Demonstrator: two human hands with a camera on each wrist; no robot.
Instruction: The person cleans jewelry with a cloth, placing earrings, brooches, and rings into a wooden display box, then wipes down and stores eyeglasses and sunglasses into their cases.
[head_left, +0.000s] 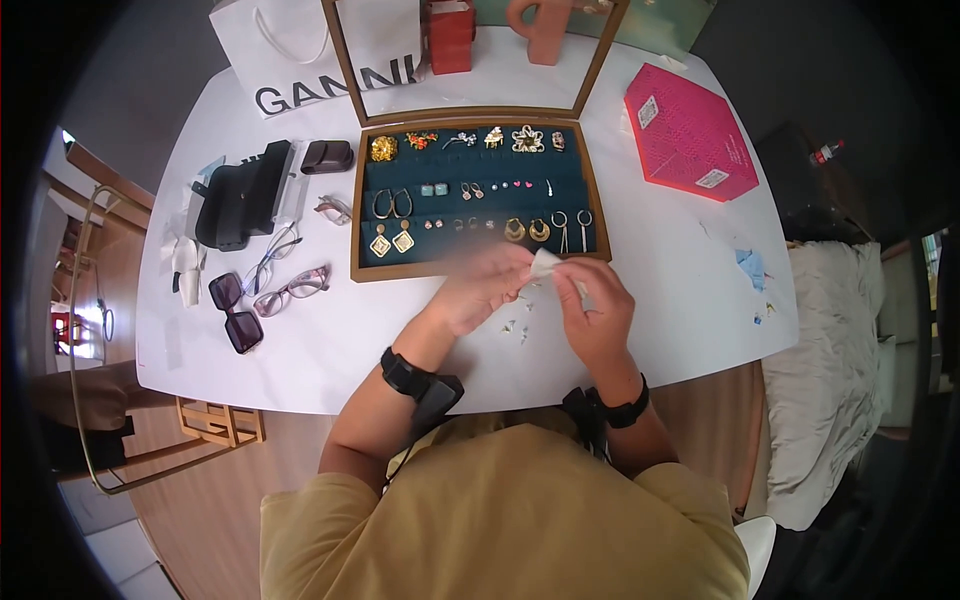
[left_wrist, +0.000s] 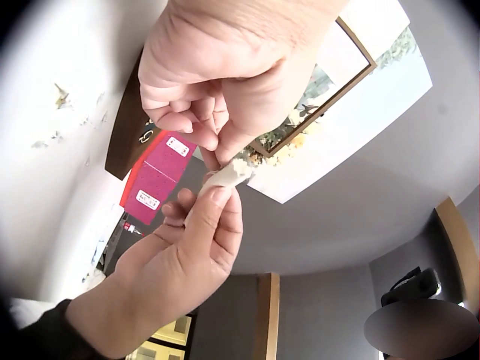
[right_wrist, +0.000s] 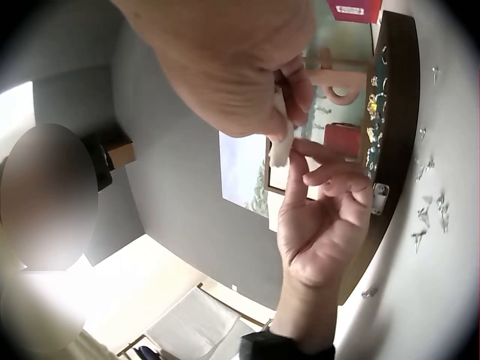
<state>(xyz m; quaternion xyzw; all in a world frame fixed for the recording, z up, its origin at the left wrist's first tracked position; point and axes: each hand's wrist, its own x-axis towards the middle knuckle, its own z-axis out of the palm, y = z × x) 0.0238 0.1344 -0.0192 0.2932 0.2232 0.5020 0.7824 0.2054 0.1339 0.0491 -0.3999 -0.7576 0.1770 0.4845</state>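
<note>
A small white cloth or tissue (head_left: pixel 543 263) is held up between both hands, just in front of the jewelry case (head_left: pixel 480 262). My right hand (head_left: pixel 600 310) pinches it between thumb and curled fingers; the right wrist view also shows the white piece (right_wrist: pixel 280 150). My left hand (head_left: pixel 480 290) has thumb and forefinger at its other side, the remaining fingers loosely bent. Whether something small lies inside the cloth is hidden. Several small earrings (head_left: pixel 515 328) lie on the white table below the hands.
The case's glass lid stands raised, with rows of earrings and brooches below. Sunglasses (head_left: pixel 243 332), eyeglasses (head_left: pixel 292 292) and a black case (head_left: pixel 240 205) lie left. A pink box (head_left: pixel 692 130) is at the right, a paper bag (head_left: pixel 300 60) behind. Small blue pieces (head_left: pixel 750 268) lie near the right edge.
</note>
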